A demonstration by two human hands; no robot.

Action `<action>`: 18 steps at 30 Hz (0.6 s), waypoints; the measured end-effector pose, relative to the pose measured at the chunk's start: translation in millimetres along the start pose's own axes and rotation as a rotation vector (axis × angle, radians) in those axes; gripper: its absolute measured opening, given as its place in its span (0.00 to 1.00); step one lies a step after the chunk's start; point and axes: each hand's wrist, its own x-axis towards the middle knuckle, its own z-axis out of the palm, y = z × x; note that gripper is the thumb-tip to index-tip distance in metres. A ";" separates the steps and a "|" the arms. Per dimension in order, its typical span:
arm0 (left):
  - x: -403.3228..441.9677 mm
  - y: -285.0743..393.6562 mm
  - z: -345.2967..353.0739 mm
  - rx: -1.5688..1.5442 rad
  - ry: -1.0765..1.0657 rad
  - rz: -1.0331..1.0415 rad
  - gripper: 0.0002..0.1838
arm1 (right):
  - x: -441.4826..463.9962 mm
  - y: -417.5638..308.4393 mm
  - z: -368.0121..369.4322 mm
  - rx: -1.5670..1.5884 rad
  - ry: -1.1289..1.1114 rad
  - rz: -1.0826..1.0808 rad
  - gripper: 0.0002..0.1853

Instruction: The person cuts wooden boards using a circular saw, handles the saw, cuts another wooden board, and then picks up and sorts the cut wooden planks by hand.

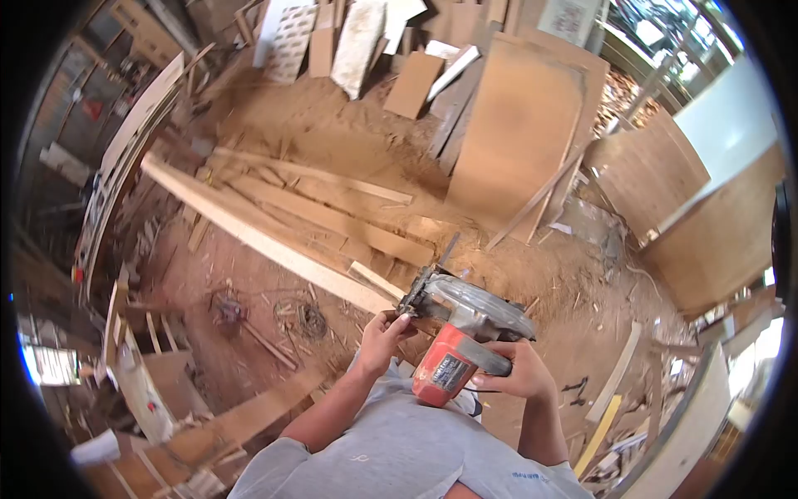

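A circular saw (pixel 453 362) with a red motor housing, a dark handle and a grey blade guard is held in front of my body. My right hand (pixel 525 372) is wrapped round its rear handle. At the saw's front left, my left hand (pixel 381 343) pinches the edge of the metal base with thumb and fingers; the exact grip is partly hidden. A long pale timber plank (pixel 266 249) stretches from near the saw to the far left. Beside it, a short light strip (pixel 376 281) ends close to the saw's base.
More boards (pixel 332 220) lie on the sawdust-strewn floor beyond the plank. A large brown panel (pixel 524 125) leans at the back, with curved plywood sheets (pixel 648 170) to its right. A coil (pixel 312 320) lies left of me. Loose strips (pixel 615 374) lie on the right.
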 end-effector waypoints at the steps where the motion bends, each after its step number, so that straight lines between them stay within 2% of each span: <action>1: -7.1 -4.7 2.1 -0.033 0.046 -0.001 0.16 | 4.9 -7.1 -7.0 -0.015 -0.046 0.019 0.28; 4: -22.8 -31.2 -3.9 -0.162 0.154 0.026 0.13 | 21.8 -16.6 -13.3 -0.071 -0.184 0.020 0.28; 7: -30.9 -57.4 -25.4 -0.251 0.197 0.034 0.11 | 32.9 -12.1 11.1 -0.132 -0.226 0.012 0.34; 10: -24.4 -74.9 -46.0 -0.253 0.228 0.018 0.10 | 41.4 2.5 41.0 -0.223 -0.196 0.058 0.32; 13: -13.1 -74.8 -48.8 -0.274 0.203 0.003 0.13 | 43.9 2.1 57.5 -0.312 -0.115 -0.003 0.29; 18: 12.2 -86.7 -43.7 -0.265 0.182 0.021 0.12 | 40.8 19.4 55.1 -0.416 -0.005 -0.112 0.28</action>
